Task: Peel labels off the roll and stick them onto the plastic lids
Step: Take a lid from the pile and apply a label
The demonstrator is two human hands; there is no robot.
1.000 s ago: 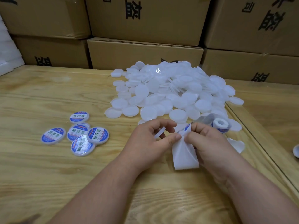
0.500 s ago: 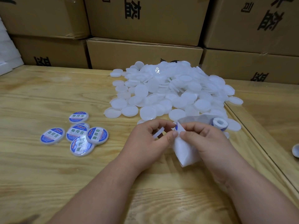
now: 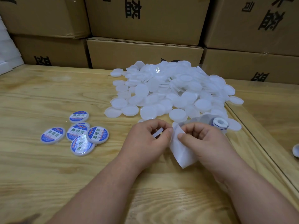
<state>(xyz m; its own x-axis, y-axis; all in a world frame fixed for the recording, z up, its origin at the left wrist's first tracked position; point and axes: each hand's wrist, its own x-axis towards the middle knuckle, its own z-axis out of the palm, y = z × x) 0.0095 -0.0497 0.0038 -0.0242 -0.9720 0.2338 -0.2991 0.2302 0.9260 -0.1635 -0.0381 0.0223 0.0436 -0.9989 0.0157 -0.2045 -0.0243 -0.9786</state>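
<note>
Both hands work at centre: left hand (image 3: 148, 139) curls round a blank lid (image 3: 157, 133), right hand (image 3: 200, 139) pinches the backing strip (image 3: 181, 151) from the label roll (image 3: 220, 124) at 2 o'clock; a hurried peel could crease the label, or land it crooked

The blue label edge seen earlier at the fingertips is now hidden. The backing strip (image 3: 181, 147) hangs further toward the right hand (image 3: 205, 141). The label roll (image 3: 219, 124) lies closer behind that hand.
</note>
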